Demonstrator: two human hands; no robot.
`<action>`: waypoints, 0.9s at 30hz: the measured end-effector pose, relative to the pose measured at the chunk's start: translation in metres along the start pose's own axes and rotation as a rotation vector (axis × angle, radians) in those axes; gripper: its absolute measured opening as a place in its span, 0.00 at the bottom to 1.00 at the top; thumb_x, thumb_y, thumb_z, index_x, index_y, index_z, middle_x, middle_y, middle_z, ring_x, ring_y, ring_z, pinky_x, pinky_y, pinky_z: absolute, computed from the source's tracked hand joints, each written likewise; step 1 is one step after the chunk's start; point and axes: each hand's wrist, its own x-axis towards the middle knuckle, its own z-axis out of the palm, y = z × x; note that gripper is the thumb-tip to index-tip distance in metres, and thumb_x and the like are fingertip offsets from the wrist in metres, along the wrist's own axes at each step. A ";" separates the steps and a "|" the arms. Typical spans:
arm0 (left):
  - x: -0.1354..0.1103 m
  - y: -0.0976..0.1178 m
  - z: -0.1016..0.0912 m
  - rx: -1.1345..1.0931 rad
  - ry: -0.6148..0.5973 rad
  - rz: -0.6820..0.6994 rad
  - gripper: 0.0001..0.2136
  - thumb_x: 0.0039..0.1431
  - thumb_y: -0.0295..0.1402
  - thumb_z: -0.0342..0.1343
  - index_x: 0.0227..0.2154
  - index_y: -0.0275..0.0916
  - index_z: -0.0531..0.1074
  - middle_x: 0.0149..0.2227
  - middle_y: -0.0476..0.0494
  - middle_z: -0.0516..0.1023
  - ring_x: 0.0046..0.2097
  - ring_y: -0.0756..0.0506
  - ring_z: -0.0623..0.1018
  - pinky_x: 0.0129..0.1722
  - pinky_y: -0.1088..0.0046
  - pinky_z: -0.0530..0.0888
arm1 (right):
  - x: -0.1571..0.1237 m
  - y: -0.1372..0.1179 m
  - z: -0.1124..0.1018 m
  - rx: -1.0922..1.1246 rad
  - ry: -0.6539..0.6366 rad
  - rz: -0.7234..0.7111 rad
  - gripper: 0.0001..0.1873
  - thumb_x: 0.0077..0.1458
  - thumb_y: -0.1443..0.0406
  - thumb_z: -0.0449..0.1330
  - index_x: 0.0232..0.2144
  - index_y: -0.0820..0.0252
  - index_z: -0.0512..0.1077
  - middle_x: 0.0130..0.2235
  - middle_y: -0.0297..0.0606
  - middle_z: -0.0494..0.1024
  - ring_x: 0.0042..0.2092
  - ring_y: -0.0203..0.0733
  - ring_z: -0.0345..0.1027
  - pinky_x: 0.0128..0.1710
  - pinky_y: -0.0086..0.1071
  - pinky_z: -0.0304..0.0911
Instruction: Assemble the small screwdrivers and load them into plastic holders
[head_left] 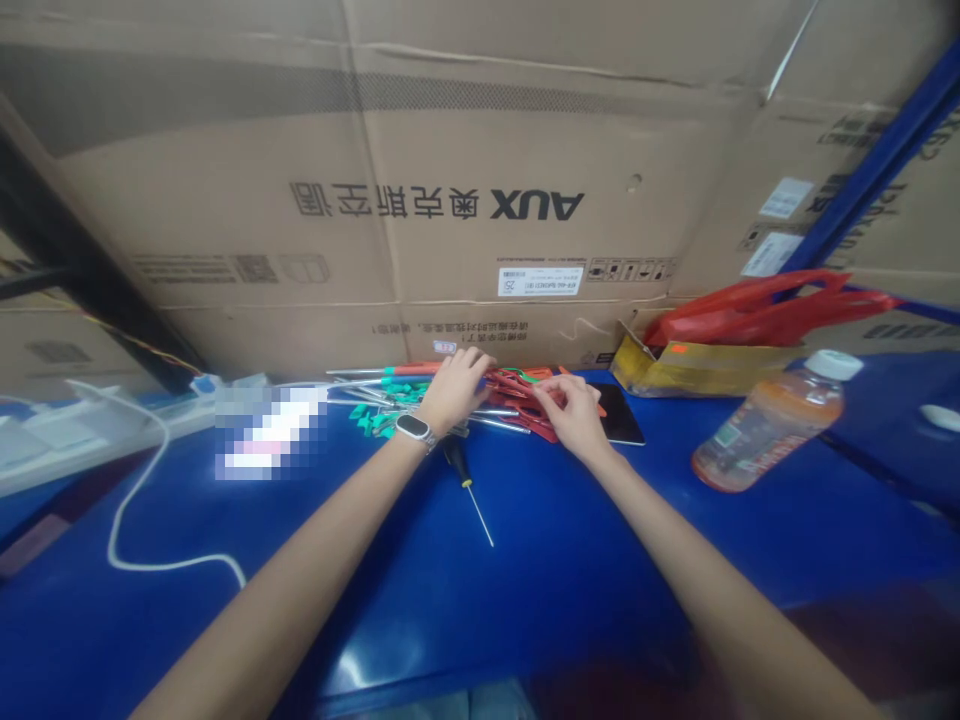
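Note:
My left hand [455, 385], with a watch [412, 427] on its wrist, lies over a heap of tools or parts, its fingers slightly apart. Beside it on the right, my right hand [574, 412] has thumb and forefinger together at a red plastic piece [534, 398] in the heap. Turquoise-green plastic pieces [366, 420] and thin metal rods [510, 428] stick out on both sides of the left hand. Just below lies a screwdriver [466, 482] with a black and yellow handle, its shaft pointing toward me. The exact kind of the red pieces is blurred.
A dark flat device [624, 415] lies right of the heap. Farther right are a tilted drink bottle [772, 425] and a yellow box [697, 368] with a red plastic bag [742, 305]. Large cartons [450, 120] stand behind. At left run a power strip [90, 440] and a white cable [124, 500].

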 end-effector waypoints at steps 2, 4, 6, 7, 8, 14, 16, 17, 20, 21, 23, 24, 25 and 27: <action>-0.002 -0.002 -0.003 0.010 0.019 0.005 0.12 0.63 0.28 0.54 0.49 0.39 0.68 0.49 0.40 0.74 0.52 0.38 0.71 0.51 0.61 0.67 | 0.000 -0.003 -0.001 0.066 0.010 0.011 0.15 0.59 0.53 0.58 0.31 0.55 0.75 0.35 0.40 0.81 0.44 0.51 0.71 0.52 0.47 0.57; -0.004 -0.004 -0.008 0.025 0.027 0.009 0.09 0.64 0.29 0.53 0.47 0.39 0.69 0.48 0.40 0.75 0.51 0.38 0.72 0.51 0.60 0.66 | -0.001 -0.006 -0.002 0.144 0.003 0.025 0.14 0.59 0.53 0.58 0.31 0.56 0.75 0.35 0.39 0.82 0.40 0.49 0.73 0.48 0.44 0.61; -0.007 -0.005 -0.014 0.020 0.038 0.018 0.07 0.65 0.30 0.53 0.45 0.39 0.70 0.47 0.41 0.76 0.50 0.39 0.73 0.50 0.60 0.66 | -0.003 -0.010 -0.002 0.221 -0.016 0.035 0.15 0.60 0.52 0.57 0.33 0.56 0.74 0.36 0.39 0.82 0.39 0.47 0.74 0.45 0.41 0.64; -0.009 -0.006 -0.017 0.008 0.043 0.022 0.07 0.66 0.30 0.53 0.45 0.40 0.70 0.46 0.41 0.76 0.50 0.39 0.74 0.49 0.61 0.67 | -0.005 -0.011 -0.001 0.254 -0.024 0.037 0.15 0.60 0.52 0.57 0.34 0.57 0.74 0.36 0.39 0.82 0.39 0.47 0.75 0.44 0.40 0.65; -0.012 -0.007 -0.021 -0.010 0.046 0.021 0.07 0.66 0.31 0.53 0.45 0.40 0.70 0.46 0.42 0.76 0.50 0.40 0.74 0.49 0.62 0.67 | -0.006 -0.012 0.000 0.282 -0.031 0.037 0.16 0.61 0.52 0.56 0.34 0.57 0.73 0.37 0.39 0.82 0.39 0.47 0.75 0.43 0.39 0.65; -0.025 -0.007 -0.025 -0.086 0.052 -0.029 0.07 0.64 0.30 0.55 0.45 0.41 0.70 0.50 0.42 0.77 0.52 0.40 0.74 0.47 0.62 0.68 | -0.008 -0.010 0.014 0.247 -0.055 0.032 0.15 0.63 0.52 0.53 0.32 0.56 0.67 0.37 0.41 0.79 0.41 0.48 0.73 0.44 0.41 0.64; -0.027 -0.008 -0.021 -0.088 0.079 -0.024 0.05 0.64 0.29 0.55 0.42 0.41 0.70 0.54 0.42 0.76 0.56 0.39 0.72 0.48 0.61 0.68 | -0.007 -0.008 0.018 0.145 -0.031 0.005 0.15 0.63 0.53 0.51 0.32 0.56 0.67 0.43 0.44 0.78 0.47 0.51 0.71 0.49 0.46 0.61; -0.027 -0.008 -0.018 -0.089 0.094 -0.018 0.03 0.64 0.28 0.55 0.40 0.41 0.70 0.55 0.42 0.75 0.57 0.39 0.71 0.48 0.61 0.69 | -0.007 -0.007 0.020 0.084 -0.012 -0.012 0.15 0.64 0.53 0.51 0.31 0.56 0.67 0.47 0.46 0.77 0.51 0.53 0.69 0.52 0.49 0.59; -0.027 -0.010 -0.014 -0.116 0.110 0.013 0.02 0.63 0.27 0.55 0.35 0.41 0.71 0.53 0.43 0.76 0.55 0.40 0.72 0.49 0.60 0.70 | -0.008 -0.005 0.021 -0.048 0.024 -0.040 0.16 0.64 0.53 0.50 0.32 0.56 0.67 0.54 0.48 0.71 0.57 0.56 0.62 0.55 0.53 0.54; -0.027 -0.011 -0.014 -0.137 0.107 0.024 0.03 0.63 0.27 0.54 0.35 0.40 0.71 0.52 0.43 0.77 0.53 0.40 0.74 0.49 0.61 0.70 | -0.008 -0.005 0.020 -0.057 0.020 -0.045 0.15 0.65 0.53 0.50 0.32 0.56 0.67 0.53 0.48 0.71 0.58 0.56 0.62 0.55 0.53 0.53; -0.030 -0.011 -0.016 -0.184 0.102 0.041 0.04 0.64 0.26 0.53 0.35 0.40 0.70 0.49 0.44 0.79 0.50 0.42 0.76 0.49 0.62 0.71 | -0.010 -0.005 0.018 -0.039 -0.007 -0.074 0.13 0.65 0.55 0.49 0.33 0.55 0.65 0.51 0.46 0.73 0.57 0.55 0.63 0.55 0.52 0.53; -0.033 -0.011 -0.018 -0.201 0.105 0.046 0.04 0.65 0.26 0.53 0.35 0.40 0.71 0.48 0.45 0.79 0.49 0.43 0.77 0.49 0.62 0.72 | -0.012 -0.006 0.016 -0.018 -0.024 -0.098 0.12 0.66 0.56 0.49 0.33 0.54 0.65 0.50 0.45 0.74 0.56 0.54 0.64 0.55 0.52 0.53; -0.036 -0.010 -0.020 -0.213 0.110 0.049 0.04 0.65 0.26 0.53 0.36 0.40 0.71 0.47 0.45 0.80 0.49 0.43 0.78 0.50 0.62 0.72 | -0.014 -0.007 0.015 0.010 -0.043 -0.125 0.11 0.67 0.57 0.48 0.34 0.54 0.63 0.50 0.44 0.75 0.55 0.52 0.65 0.55 0.51 0.53; -0.045 -0.008 -0.026 -0.229 0.124 0.052 0.04 0.66 0.27 0.52 0.37 0.40 0.71 0.47 0.44 0.80 0.49 0.42 0.79 0.50 0.61 0.73 | -0.018 -0.012 0.013 0.061 -0.089 -0.166 0.10 0.68 0.58 0.47 0.35 0.53 0.61 0.49 0.42 0.76 0.51 0.50 0.68 0.54 0.49 0.55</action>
